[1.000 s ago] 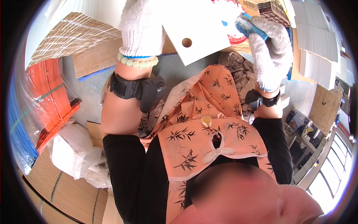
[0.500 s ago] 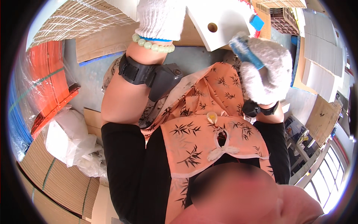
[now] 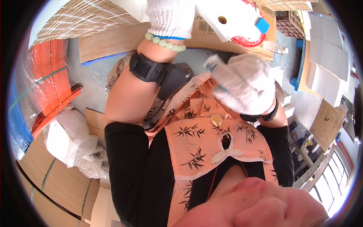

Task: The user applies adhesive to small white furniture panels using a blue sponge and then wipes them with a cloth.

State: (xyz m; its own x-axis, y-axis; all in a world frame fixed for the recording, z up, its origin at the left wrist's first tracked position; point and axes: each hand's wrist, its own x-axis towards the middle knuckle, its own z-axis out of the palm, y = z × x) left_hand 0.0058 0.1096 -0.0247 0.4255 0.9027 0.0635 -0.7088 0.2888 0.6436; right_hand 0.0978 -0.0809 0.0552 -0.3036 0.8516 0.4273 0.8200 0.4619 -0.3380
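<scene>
White panel with a round hole [image 3: 214,18] is lying near the top edge, overlapping a red-rimmed round tray [image 3: 246,45] above a cardboard box [image 3: 206,41]; probably handling light and stiff, corners maybe denting, opposite edges offering the best hold. Gloved left hand [image 3: 171,17] is reaching just beside it, fingers running out of view, so can't tell its grip. Gloved right hand [image 3: 245,84] is hovering apart over the apron [image 3: 193,132], fingers blurring, grip unclear. Blue block [image 3: 262,25] is sitting by the tray's rim.
</scene>
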